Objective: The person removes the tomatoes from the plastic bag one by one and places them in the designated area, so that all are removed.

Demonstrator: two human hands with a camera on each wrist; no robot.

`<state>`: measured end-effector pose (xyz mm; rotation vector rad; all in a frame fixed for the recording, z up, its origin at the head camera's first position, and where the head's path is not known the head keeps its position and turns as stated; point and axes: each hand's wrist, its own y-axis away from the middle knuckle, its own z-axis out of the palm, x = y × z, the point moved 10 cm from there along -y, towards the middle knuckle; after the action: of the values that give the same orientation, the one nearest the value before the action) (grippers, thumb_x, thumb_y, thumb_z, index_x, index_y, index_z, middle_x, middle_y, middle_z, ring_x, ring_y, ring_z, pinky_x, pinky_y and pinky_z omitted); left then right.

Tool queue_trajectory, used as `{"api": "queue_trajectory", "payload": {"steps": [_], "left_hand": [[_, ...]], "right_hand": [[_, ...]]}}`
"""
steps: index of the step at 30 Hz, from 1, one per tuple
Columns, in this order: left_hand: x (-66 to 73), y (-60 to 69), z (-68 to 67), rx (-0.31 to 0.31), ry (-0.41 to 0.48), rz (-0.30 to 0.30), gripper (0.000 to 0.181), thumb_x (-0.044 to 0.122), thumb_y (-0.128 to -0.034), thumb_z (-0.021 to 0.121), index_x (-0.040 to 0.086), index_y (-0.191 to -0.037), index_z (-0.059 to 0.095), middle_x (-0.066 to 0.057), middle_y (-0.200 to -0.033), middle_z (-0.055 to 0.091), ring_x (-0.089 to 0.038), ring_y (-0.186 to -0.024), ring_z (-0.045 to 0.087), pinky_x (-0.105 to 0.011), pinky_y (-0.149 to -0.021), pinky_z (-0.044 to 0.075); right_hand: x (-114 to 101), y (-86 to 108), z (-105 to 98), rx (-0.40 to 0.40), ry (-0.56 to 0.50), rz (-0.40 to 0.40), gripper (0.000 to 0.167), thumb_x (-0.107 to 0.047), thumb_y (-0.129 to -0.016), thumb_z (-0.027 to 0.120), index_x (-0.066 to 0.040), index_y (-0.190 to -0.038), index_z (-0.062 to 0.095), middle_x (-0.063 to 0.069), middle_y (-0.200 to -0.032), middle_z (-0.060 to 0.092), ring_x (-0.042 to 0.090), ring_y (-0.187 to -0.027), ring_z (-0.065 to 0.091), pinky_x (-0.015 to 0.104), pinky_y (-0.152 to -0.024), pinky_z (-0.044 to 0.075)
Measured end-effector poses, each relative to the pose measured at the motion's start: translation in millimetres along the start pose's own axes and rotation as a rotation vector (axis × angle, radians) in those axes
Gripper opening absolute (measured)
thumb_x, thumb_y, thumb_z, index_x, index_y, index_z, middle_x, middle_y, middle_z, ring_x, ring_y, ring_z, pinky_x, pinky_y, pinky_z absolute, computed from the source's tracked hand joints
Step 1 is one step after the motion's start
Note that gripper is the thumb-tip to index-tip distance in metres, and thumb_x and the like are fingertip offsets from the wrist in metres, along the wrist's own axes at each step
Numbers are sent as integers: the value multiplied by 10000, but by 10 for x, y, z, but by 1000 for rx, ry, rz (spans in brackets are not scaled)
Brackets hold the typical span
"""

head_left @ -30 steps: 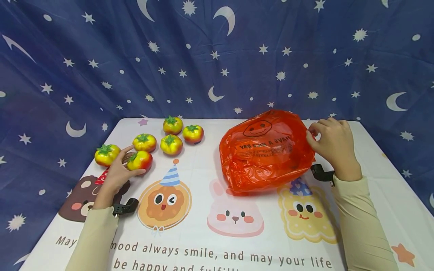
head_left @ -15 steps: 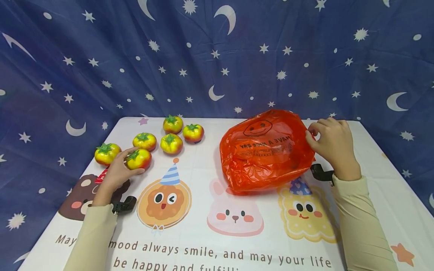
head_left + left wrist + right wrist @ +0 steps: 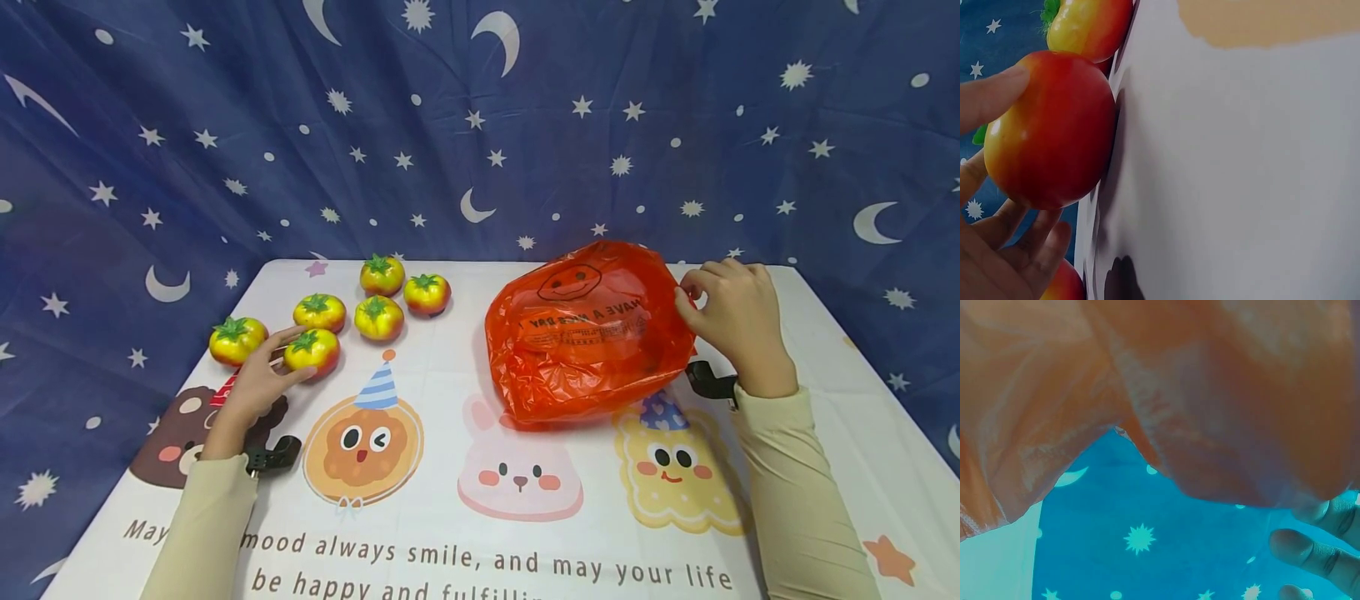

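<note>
My left hand (image 3: 258, 387) holds a yellow-red toy tomato (image 3: 313, 352) with a green leafy top, low over the white tablecloth. In the left wrist view the thumb (image 3: 994, 97) lies on one side of that tomato, with the other fingers curled round the opposite side. On the right, my right hand (image 3: 738, 321) pinches the edge of a thin red plastic bag (image 3: 585, 342) with printed lettering and a smiley face. The bag stands puffed out on the table. In the right wrist view the bag (image 3: 1147, 381) fills the upper part, above the fingertips (image 3: 1291, 545).
Several more tomatoes sit around the left hand, one at its far left (image 3: 237, 340) and another at the back (image 3: 382, 275). The tablecloth (image 3: 450, 467) bears cartoon prints and lettering. A blue star-patterned curtain (image 3: 480, 125) hangs behind the table.
The tomato in my left hand has turned, its green top now facing more upward, after shifting slightly left and back right. My right hand and the bag have barely moved.
</note>
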<state>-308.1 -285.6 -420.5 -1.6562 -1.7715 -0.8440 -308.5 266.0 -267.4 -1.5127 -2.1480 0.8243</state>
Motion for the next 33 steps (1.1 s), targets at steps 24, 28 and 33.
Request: {"api": "queue_trajectory", "payload": {"steps": [24, 28, 33], "left_hand": [[251, 15, -241, 170, 346, 72, 585, 288, -973, 486, 167, -1491, 242, -137, -1406, 382, -32, -1155, 447, -523, -1154, 238], [341, 25, -290, 216, 452, 68, 598, 265, -955, 520, 231, -1485, 244, -33, -1363, 407, 28, -1108, 436, -587, -1160, 143], [673, 18, -328, 259, 434, 98, 632, 226, -950, 522, 255, -1496, 205, -102, -1473, 329, -212, -1308, 395, -540, -1160, 208]], "right_hand": [[193, 88, 67, -145, 5, 89, 133, -157, -755, 654, -25, -747, 661, 141, -652, 621, 297, -625, 523, 514, -638, 449], [255, 118, 56, -198, 2, 123, 236, -208, -770, 664, -5, -890, 661, 191, -753, 657, 328, -650, 550, 563, -710, 464], [263, 52, -65, -226, 12, 128, 382, -262, -793, 652, -11, -1079, 630, 244, -914, 668, 394, -763, 582, 631, -822, 433]]}}
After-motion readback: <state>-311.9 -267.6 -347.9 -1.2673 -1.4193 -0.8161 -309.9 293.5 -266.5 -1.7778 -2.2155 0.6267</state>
